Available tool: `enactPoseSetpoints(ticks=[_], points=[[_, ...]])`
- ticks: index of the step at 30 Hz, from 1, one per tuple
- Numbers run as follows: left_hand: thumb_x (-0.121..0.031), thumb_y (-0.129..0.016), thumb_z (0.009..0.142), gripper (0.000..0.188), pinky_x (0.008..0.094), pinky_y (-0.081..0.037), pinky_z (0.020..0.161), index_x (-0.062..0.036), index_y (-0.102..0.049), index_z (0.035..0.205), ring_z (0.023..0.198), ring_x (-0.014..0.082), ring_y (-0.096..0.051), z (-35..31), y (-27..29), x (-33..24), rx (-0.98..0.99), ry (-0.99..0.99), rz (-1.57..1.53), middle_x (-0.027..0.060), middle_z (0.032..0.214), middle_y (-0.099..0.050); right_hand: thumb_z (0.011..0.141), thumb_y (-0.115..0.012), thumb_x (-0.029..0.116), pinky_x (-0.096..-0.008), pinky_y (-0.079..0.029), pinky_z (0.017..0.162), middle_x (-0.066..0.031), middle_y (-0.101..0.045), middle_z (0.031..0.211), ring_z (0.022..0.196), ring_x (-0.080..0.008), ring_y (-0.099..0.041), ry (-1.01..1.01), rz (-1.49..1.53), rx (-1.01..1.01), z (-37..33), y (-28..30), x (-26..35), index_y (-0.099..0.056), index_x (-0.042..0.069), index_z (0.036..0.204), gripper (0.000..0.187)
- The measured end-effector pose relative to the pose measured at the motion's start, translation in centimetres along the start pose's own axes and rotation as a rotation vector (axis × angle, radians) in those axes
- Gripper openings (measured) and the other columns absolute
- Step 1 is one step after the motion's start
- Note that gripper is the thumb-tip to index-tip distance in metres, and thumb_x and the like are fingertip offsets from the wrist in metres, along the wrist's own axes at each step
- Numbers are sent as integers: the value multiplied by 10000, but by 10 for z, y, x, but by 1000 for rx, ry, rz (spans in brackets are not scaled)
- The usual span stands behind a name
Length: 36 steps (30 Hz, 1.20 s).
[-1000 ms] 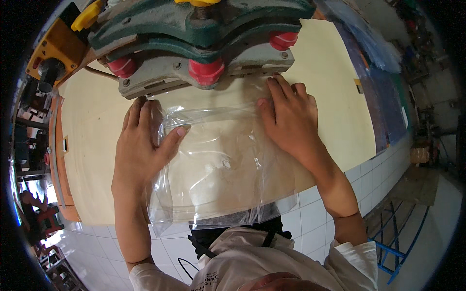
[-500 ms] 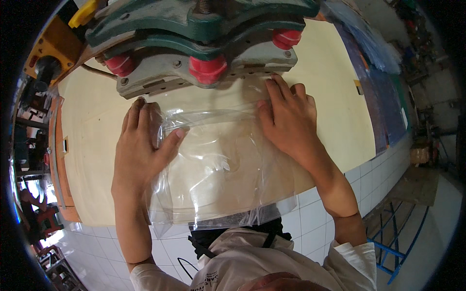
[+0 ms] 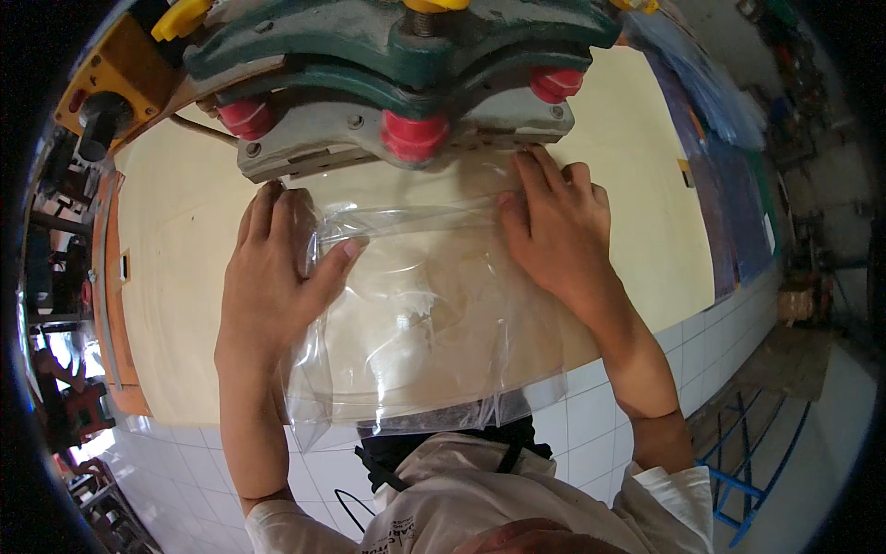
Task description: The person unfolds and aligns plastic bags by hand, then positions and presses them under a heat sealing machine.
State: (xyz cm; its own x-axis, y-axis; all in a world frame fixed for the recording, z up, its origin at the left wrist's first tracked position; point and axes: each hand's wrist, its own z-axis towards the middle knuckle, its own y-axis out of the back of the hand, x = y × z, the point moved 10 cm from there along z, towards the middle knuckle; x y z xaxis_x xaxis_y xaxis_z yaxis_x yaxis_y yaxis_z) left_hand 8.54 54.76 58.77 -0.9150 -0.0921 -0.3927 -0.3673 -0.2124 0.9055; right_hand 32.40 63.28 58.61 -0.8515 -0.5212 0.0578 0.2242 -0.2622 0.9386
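A limp, shiny piece of clear plastic [image 3: 397, 342], layered and creased, lies on the cream table top. Its near edge hangs over the table's front edge, by my waist. My left hand [image 3: 269, 249] lies on its far left corner, fingers stretched forward and thumb spread to the right. At the far right corner rests my right hand [image 3: 561, 222], its forefinger reaching to the machine's bar and the other fingers slightly bent. Just beyond the fingertips stands a green press machine [image 3: 388, 65] with a grey metal bar [image 3: 318, 159] and red knobs [image 3: 415, 135]. The plastic's far edge is hidden under the bar.
A yellow control box [image 3: 113, 88] with a black knob is at the far left. Blue-tinted plastic sheets [image 3: 697, 83] lie at the table's right end. White floor tiles [image 3: 591, 415] and a blue metal frame [image 3: 752, 471] show at the lower right.
The machine sits slightly lower and further right in the picture, as the view has shifted a little. Both hands keep their places on the plastic.
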Motion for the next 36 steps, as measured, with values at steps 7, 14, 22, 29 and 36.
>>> enactPoseSetpoints(ticks=[7,14,22,29,36], points=[[-517,-672,848,786,474,-406,1075,110,-527,1299,1318,471,-451,-1,-3,3,-6,-9,25,355,1390,-469,875,-598,286,-471,-410,786,-117,-609,1223,974,-297,-533,4,-13,-14,1,0,1,-593,7,1209,435],[-516,-672,847,774,472,-413,1069,104,-534,1290,1312,470,-457,-1,0,2,-14,-12,14,352,1384,-474,886,-589,289,-471,-411,789,-121,-610,1228,980,-294,-531,20,-10,-20,1,0,2,-595,1,1201,427],[-520,-668,849,779,475,-420,1065,106,-536,1293,1318,461,-458,0,-2,3,-2,5,29,348,1387,-473,885,-588,286,-471,-422,772,-123,-612,1228,977,-294,-532,21,-10,-13,1,-1,1,-594,-2,1210,434],[-530,-656,856,786,473,-417,1068,110,-535,1297,1311,463,-466,-1,0,3,-8,-6,36,351,1388,-471,882,-595,288,-462,-426,778,-124,-617,1222,977,-296,-533,20,-1,-19,3,1,2,-606,-4,1212,441],[-528,-666,847,789,475,-422,1054,112,-534,1288,1283,473,-481,0,0,1,-5,-12,4,351,1369,-482,876,-596,287,-470,-439,787,-128,-620,1223,983,-300,-539,-5,-3,16,2,1,1,-607,6,1225,449]])
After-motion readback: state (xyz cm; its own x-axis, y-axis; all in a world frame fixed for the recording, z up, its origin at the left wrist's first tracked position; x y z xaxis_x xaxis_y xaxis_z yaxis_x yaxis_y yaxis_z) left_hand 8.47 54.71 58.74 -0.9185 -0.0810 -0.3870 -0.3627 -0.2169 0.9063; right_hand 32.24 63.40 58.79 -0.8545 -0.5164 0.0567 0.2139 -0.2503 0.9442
